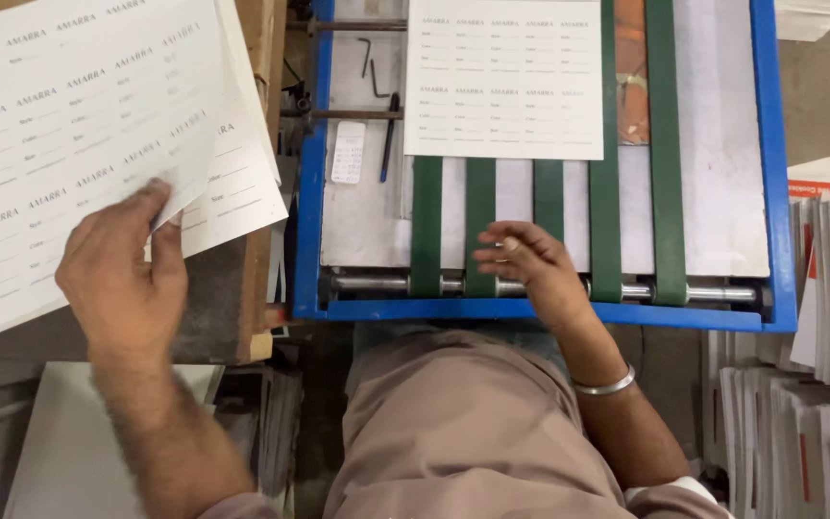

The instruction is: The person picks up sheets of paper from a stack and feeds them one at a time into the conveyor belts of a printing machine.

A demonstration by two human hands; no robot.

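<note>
My left hand (127, 269) pinches the lower edge of the top white printed sheet (79, 125) on a stack of such sheets at the left. My right hand (521, 264) rests with its fingers spread on the green belts (480, 207) near the front roller (377, 284) of a blue-framed feed table (307, 192); it holds nothing. Another white printed sheet (506, 77) lies further up on the belts, apart from my right hand. A metal bangle (607, 384) is on my right wrist.
A pen (389, 135), a small white card (348, 152) and two hex keys (372, 67) lie on the table's grey plate at the left. Stacks of white and red printed paper (818, 336) stand on edge at the right. A wooden board (256, 269) carries the sheet stack.
</note>
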